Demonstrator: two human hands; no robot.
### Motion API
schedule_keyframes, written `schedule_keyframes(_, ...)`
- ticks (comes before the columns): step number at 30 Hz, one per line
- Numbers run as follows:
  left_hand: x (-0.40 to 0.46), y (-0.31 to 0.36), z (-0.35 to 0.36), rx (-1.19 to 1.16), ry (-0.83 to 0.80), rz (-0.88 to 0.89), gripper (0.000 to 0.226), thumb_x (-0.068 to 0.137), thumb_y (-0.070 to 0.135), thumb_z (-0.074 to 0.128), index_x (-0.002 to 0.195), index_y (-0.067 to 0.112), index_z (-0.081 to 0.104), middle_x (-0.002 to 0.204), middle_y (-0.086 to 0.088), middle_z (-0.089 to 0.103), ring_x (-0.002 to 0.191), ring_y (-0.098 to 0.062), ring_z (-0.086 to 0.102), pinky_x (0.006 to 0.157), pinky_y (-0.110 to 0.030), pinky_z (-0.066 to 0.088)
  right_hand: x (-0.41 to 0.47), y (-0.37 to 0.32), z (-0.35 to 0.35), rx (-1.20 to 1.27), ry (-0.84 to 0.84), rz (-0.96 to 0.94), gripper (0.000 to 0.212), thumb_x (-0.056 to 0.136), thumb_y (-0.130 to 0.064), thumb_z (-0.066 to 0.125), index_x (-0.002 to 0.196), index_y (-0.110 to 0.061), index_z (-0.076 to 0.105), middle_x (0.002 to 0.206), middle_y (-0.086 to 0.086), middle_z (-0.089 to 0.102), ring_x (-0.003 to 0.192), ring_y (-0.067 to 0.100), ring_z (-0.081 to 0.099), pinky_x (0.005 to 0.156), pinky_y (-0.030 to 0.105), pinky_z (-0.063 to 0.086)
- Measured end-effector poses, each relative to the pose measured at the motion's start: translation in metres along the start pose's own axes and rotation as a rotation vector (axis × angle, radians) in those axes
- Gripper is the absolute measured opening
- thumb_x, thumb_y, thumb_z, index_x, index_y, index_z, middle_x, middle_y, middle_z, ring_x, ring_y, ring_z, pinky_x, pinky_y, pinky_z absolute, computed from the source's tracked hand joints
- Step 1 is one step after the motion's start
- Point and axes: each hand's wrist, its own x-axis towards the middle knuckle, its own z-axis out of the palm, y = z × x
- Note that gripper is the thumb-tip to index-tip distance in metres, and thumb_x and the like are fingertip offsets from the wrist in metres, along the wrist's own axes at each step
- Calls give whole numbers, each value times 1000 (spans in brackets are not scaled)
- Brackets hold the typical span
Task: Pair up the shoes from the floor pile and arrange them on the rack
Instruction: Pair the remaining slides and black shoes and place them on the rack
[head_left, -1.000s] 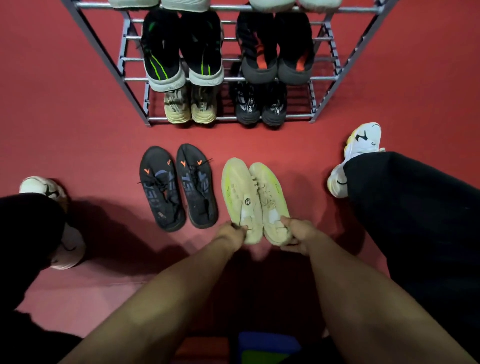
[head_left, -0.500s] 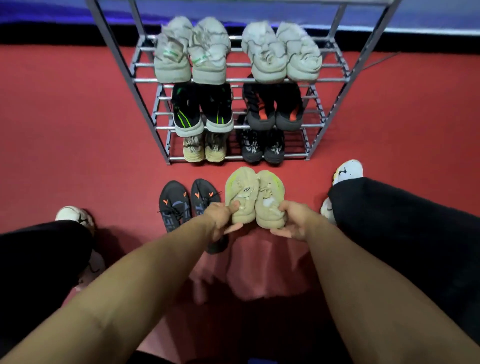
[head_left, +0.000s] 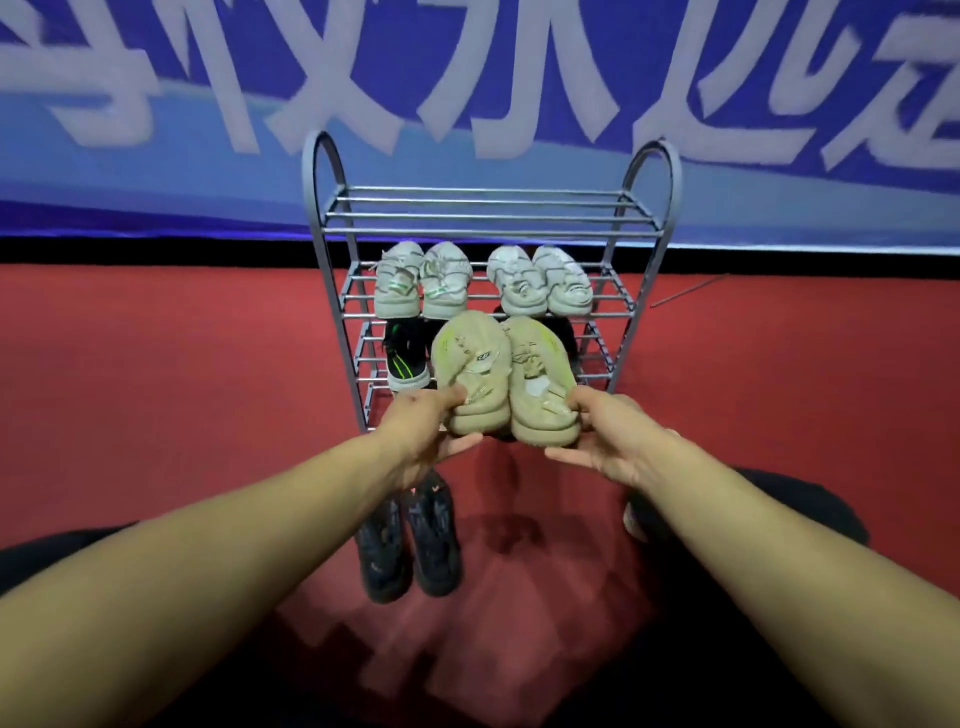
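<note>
Head view is showing the tan shoes (head_left: 506, 382) being held side by side in the air before the rack (head_left: 488, 218), toes pointing toward it. Left hand (head_left: 423, 434) is gripping one heel, right hand (head_left: 605, 436) the other. Bare top shelf is lying above and beyond. Black shoes (head_left: 410, 540) are waiting on the floor; lower shelves are mostly hidden.

Between the left hand (head_left: 423, 431) and the right hand (head_left: 613, 441) sit two shoes (head_left: 506, 379) side by side, the rack (head_left: 332, 291) beyond them holding two pairs (head_left: 483, 280), another pair (head_left: 410, 540) below the left hand on the floor (head_left: 156, 389).
</note>
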Motion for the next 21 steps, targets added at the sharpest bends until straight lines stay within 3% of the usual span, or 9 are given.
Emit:
schedule_keyframes(2,0,21,9,17,-8,59,12,94,17,59,90,6,62,80,-8,59,71,-16,61,61,-32,62,-5,-21,1,-8,-2,-78,25,89,-7,51,112,-4,62,78,7,65,73,22,66,57,39,61)
schedule_keyframes(6,16,63,29,-4,-15,150,14,93,19,61,88,6,60,84,-11,60,70,-21,64,60,-33,62,-1,-68,4,0,6,-193,30,88,-7,52,116,-5,62,94,12,63,84,24,63,62,41,60)
schedule_keyframes(9,40,92,47,-37,-3,176,34,90,20,65,115,0,54,102,-17,62,71,-23,68,54,-30,59,15,-103,5,5,40,-252,23,90,-7,50,111,-8,61,81,8,58,69,19,58,64,43,59)
schedule_keyframes(11,56,109,62,-37,-26,206,23,92,19,63,106,2,56,95,-14,64,70,-23,68,53,-29,59,33,-125,3,1,58,-286,23,95,-8,47,114,-7,59,82,7,61,68,19,61,63,42,59)
schedule_keyframes(14,85,133,80,-39,-2,223,12,94,18,60,92,6,55,90,-10,63,71,-24,67,54,-29,60,68,-151,-1,-23,122,-347,28,101,-12,41,122,-3,57,103,15,66,74,24,67,53,35,60)
schedule_keyframes(18,132,157,96,-43,8,251,19,95,17,57,105,0,57,99,-13,62,76,-24,67,57,-29,61,115,-181,-12,-16,208,-389,31,102,-14,36,123,-3,56,115,19,64,75,28,69,46,29,57)
schedule_keyframes(21,166,170,109,-29,9,262,19,95,17,57,103,0,57,104,-15,63,80,-24,68,59,-30,60,146,-203,-17,-44,224,-417,35,103,-14,35,129,-2,54,122,22,62,76,30,69,44,29,56)
